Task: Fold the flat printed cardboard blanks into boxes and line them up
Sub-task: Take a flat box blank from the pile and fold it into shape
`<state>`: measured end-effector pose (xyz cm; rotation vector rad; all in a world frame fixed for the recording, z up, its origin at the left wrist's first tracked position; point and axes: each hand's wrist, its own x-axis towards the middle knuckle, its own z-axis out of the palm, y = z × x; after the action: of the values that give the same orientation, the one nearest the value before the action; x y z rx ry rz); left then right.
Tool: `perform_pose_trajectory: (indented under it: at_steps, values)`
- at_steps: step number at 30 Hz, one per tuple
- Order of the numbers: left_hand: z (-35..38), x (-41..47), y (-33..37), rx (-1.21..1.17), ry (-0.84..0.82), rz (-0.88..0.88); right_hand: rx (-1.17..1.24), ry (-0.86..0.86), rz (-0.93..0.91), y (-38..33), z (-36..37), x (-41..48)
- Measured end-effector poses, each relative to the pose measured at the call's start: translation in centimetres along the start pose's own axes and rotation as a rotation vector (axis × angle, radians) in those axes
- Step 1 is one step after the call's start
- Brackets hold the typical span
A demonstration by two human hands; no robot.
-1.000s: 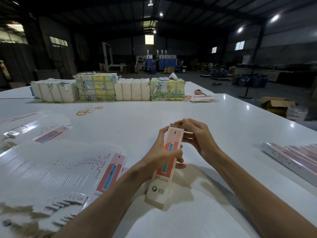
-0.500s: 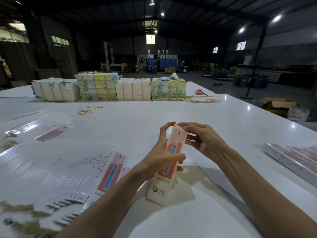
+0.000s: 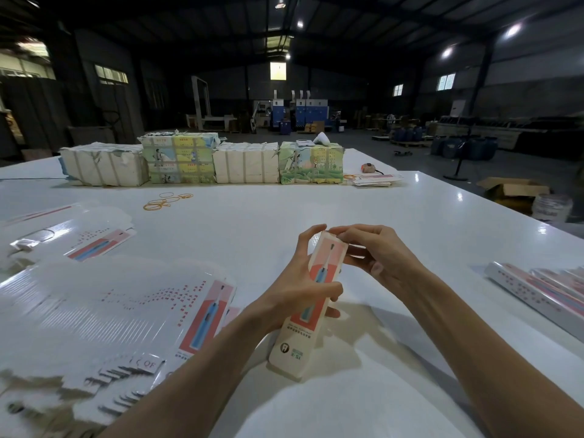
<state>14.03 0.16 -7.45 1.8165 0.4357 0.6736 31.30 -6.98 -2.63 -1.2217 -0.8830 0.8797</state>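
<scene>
The white table (image 3: 316, 210) runs under everything, with the fan of flat blanks (image 3: 110, 311) on my left and the finished boxes (image 3: 537, 292) lined up on my right. The box (image 3: 303, 343) I'm closing sits between them, right in front of me. My left hand (image 3: 300, 289) wraps its middle and my right hand (image 3: 376, 251) curls its fingertips over the far end. If I squeeze too hard the thin tube creases (or the tuck misses and buckles). Its long axis runs from near me up and away, leaning slightly right, printed face toward me.

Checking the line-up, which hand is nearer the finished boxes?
Right. The right hand holds the box top, toward the finished boxes; the left hand grips the box farther off.
</scene>
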Motion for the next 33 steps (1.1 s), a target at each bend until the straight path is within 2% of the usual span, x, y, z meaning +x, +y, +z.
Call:
perform_pose_trajectory:
  at_steps: [3,7,11,14,19,23,26,30,33]
  values:
    - [0.0,0.2,0.2,0.005,0.036,-0.041,-0.018,-0.035,-0.033,-0.2,0.2,-0.1]
    - [-0.5,0.4,0.4,-0.118,0.088,-0.092,0.002,-0.115,-0.086,0.4,1.2,-0.7]
    - [-0.5,0.5,0.9,-0.258,0.098,-0.116,-0.165,-0.001,-0.25,1.4,2.3,-1.1]
    - [-0.4,0.3,1.2,-0.32,0.068,-0.12,-0.212,0.006,-0.306,1.2,1.9,-1.1]
    - [-0.7,0.1,1.2,-0.389,0.041,-0.131,-0.165,-0.068,-0.261,1.4,1.4,-1.0]
    - [-1.6,0.1,0.7,-0.201,0.279,-0.145,-0.184,-0.119,-0.221,2.0,1.0,-0.8]
    - [-1.9,0.2,0.1,-0.194,0.318,-0.137,-0.163,-0.149,-0.192,2.3,1.0,-0.6]
    - [-1.7,0.3,-0.1,-0.212,0.347,-0.113,-0.162,-0.137,-0.192,2.7,1.0,-0.3]
    - [-1.0,0.3,-0.2,-0.301,0.349,-0.15,-0.343,-0.044,-0.265,3.4,1.7,-0.1]
